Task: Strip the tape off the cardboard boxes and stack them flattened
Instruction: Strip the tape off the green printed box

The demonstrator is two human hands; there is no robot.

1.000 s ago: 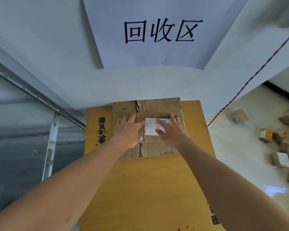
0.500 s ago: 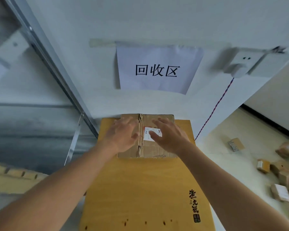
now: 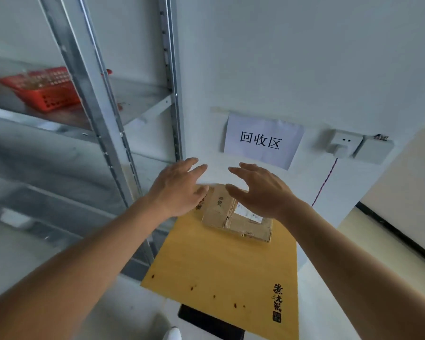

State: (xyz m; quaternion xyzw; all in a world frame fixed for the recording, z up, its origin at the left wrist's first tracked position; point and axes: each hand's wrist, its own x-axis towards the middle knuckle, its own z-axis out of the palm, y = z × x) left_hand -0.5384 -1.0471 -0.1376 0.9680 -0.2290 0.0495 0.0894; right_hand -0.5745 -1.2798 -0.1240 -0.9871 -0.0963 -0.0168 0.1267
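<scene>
Box: lying flattened on the yellow board, at its far end near the wall, white label facing up.
Long axis: running roughly left to right, tilting a little, right end nearer the viewer.
Left hand: hovering with fingers straight and spread, holding nothing, overlapping the box's far left corner in this view; contact impossible to tell.
Right hand: hovering likewise, fingers spread and empty, covering the box's far right part and some of the label.
Direction: box lying just below and between both hands, slightly toward the viewer.
Nearer hand: right one sitting more squarely over it.
Judgement: box probably placed already, hands likely free for fetching another.
</scene>
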